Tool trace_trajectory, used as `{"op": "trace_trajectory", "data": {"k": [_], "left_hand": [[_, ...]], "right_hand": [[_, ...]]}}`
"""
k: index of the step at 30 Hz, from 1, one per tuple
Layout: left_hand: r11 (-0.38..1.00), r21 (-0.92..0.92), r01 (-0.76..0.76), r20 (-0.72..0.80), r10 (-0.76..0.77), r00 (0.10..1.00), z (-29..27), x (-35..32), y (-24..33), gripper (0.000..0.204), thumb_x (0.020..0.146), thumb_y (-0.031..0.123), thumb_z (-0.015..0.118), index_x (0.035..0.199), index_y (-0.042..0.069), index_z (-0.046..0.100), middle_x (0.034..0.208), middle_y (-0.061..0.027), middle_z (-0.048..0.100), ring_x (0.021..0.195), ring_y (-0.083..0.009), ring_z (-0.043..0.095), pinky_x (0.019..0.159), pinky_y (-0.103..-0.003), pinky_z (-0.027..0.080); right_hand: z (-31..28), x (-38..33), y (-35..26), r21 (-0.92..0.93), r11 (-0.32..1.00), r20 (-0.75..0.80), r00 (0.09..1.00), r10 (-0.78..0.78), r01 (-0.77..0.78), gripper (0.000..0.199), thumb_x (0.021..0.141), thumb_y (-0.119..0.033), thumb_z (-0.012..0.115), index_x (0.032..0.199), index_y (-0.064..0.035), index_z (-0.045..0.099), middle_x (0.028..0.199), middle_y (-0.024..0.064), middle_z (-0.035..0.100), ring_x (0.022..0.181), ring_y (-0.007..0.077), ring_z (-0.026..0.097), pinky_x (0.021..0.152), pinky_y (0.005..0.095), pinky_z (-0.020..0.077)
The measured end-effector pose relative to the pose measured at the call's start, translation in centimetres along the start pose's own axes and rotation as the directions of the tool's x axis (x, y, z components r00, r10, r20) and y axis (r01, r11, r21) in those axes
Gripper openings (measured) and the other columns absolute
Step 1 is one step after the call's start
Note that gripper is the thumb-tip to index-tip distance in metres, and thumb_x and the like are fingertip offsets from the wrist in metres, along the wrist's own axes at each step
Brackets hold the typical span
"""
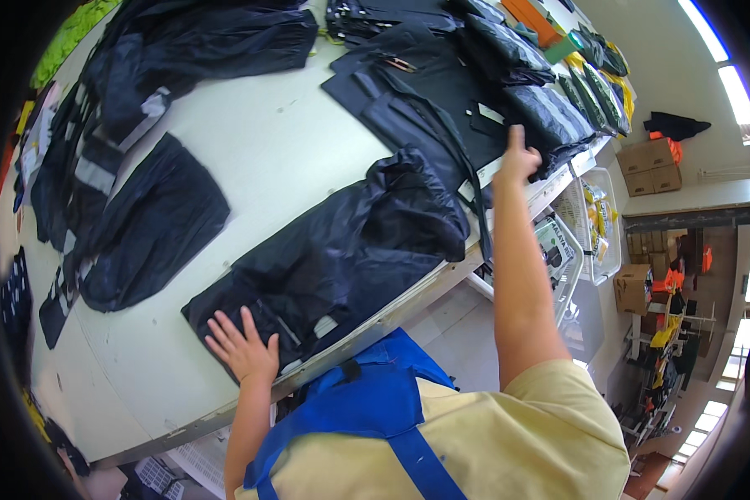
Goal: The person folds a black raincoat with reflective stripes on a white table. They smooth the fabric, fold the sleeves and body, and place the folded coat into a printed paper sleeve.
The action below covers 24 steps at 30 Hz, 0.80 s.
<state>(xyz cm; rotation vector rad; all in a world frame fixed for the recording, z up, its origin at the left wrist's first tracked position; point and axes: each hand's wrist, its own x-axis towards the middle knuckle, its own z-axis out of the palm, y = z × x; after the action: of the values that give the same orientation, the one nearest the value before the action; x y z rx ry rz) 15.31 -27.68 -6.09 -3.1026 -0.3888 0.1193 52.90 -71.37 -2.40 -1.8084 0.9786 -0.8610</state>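
Observation:
A dark, shiny garment [333,242] lies folded lengthwise along the table's near edge, bunched at its right end. My left hand [246,346] rests flat on its left end, fingers spread. My right arm stretches to the far right, where my right hand [518,160] is beside a stack of folded dark garments [542,117]. Its thumb or a finger points out and it appears to hold nothing; the other fingers are partly hidden. Close by lie flat dark garments [417,92] with a long strap, a small pair of snips [398,63] on top.
Another dark garment with grey bands [162,204] spreads across the left of the white table [267,133]. Clear-wrapped packs [596,96] and an orange box [532,21] stand at the far right. White plastic baskets [600,225] sit beside the table; cardboard boxes [650,167] are beyond.

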Motion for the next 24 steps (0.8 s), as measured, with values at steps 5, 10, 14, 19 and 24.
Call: {"op": "trace_trajectory", "data": {"k": [5, 10, 14, 19, 24], "left_hand": [[0.998, 0.069, 0.003, 0.022, -0.005, 1.000, -0.1, 0.1, 0.2, 0.084, 0.079, 0.038, 0.066, 0.146, 0.010, 0.025, 0.152, -0.0308, 0.009, 0.139, -0.0486, 0.010, 0.112, -0.059, 0.008], [0.995, 0.099, 0.003, 0.025, -0.005, 1.000, -0.4, 0.5, 0.6, 0.083, 0.078, 0.036, 0.066, 0.145, 0.009, 0.026, 0.151, -0.0306, 0.010, 0.139, -0.0486, 0.010, 0.112, -0.059, 0.008], [0.998, 0.059, -0.001, -0.012, 0.002, 1.000, -0.3, 0.3, 0.7, 0.088, 0.074, 0.034, 0.072, 0.145, 0.012, 0.025, 0.152, -0.0297, 0.009, 0.140, -0.0476, 0.010, 0.112, -0.059, 0.008], [0.998, 0.066, 0.018, -0.010, -0.018, 1.000, -0.2, 0.2, 0.8, 0.087, 0.075, 0.035, 0.072, 0.145, 0.013, 0.025, 0.152, -0.0291, 0.009, 0.140, -0.0470, 0.009, 0.112, -0.059, 0.008], [0.999, 0.045, -0.004, -0.023, 0.006, 1.000, 0.0, 0.5, 0.8, 0.085, 0.077, 0.038, 0.070, 0.145, 0.013, 0.026, 0.152, -0.0277, 0.009, 0.140, -0.0463, 0.009, 0.112, -0.059, 0.008]], "right_hand": [[1.2, 15.3, 0.5, 0.121, 0.925, 0.113, 0.930, 0.349, -0.361, 0.095, 0.065, -0.054, 0.080, 0.125, 0.0122, 0.046, 0.134, 0.0203, 0.048, 0.125, 0.0325, 0.045, 0.105, 0.0371, 0.0362], [2.3, 19.9, 1.8, 0.091, 0.700, 0.195, 0.702, 0.685, -0.708, 0.042, 0.069, -0.036, 0.082, 0.093, -0.0114, 0.057, 0.087, 0.0052, 0.057, 0.077, 0.0196, 0.055, 0.067, 0.0312, 0.0407], [-0.4, 21.9, 3.2, 0.219, 0.576, 0.291, 0.616, 0.732, -0.787, 0.031, 0.070, -0.031, 0.079, 0.083, -0.0129, 0.057, 0.074, 0.0032, 0.056, 0.067, 0.0213, 0.055, 0.065, 0.0341, 0.0412], [-5.5, 18.7, 2.2, 0.203, 0.708, 0.338, 0.727, 0.597, -0.676, 0.042, 0.070, -0.036, 0.074, 0.105, -0.0178, 0.060, 0.109, 0.0017, 0.064, 0.104, 0.0252, 0.053, 0.085, 0.0478, 0.0329], [-9.0, 21.3, 8.4, 0.325, 0.717, 0.355, 0.782, 0.512, -0.617, 0.043, 0.072, -0.033, 0.076, 0.107, -0.0178, 0.058, 0.105, 0.0043, 0.062, 0.098, 0.0251, 0.055, 0.090, 0.0524, 0.0304]]}}
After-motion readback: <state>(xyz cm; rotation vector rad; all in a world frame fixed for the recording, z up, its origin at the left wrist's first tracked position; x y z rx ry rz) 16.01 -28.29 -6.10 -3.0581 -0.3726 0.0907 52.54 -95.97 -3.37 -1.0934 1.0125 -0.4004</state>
